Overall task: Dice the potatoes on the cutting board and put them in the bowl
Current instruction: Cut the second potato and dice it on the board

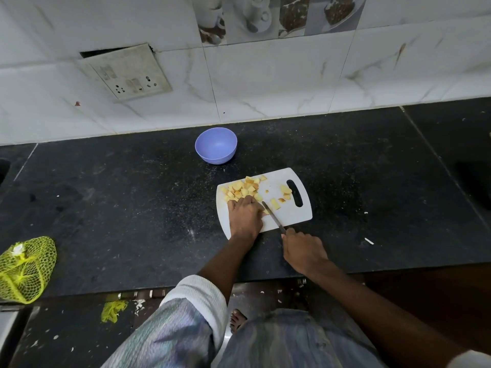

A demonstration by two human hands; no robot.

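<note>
A: Entry, head view. Where did the board sit relative to the edges?

B: The white cutting board (289, 216) lay on the black speckled counter (132, 208), its near corner under the left hand (245, 217). Bare counter ran well out to either side of both hands. The counter's front edge passed just behind the right hand (303, 251), under both forearms.

A: Grip state?

B: The right hand was curled round the handle of the knife (273, 217), handle mostly hidden in the fist. The narrow blade ran forward and left from that grip, its tip beside the left fingers. The left hand lay knuckles-up on the board, fingers bent down over a piece; whether it pinched or only pressed, could not tell.

A: Potato?

B: Diced potato pieces (243, 189), pale yellow with some browner faces, were heaped just beyond the left fingertips. A few loose cubes (283, 195) lay past the blade tip, near the board's slot handle. All potato was on the board.

A: Bowl?

B: The bowl (216, 149), round, smooth, lilac plastic, stood upright beyond the heap, apart from the board, nothing visible inside.

A: Other materials?

B: White marbled wall tiles (265, 83) behind, with a grubby switch plate (127, 73). A yellow net bag (25, 269) sat far left of the left hand at the counter's front edge.
</note>
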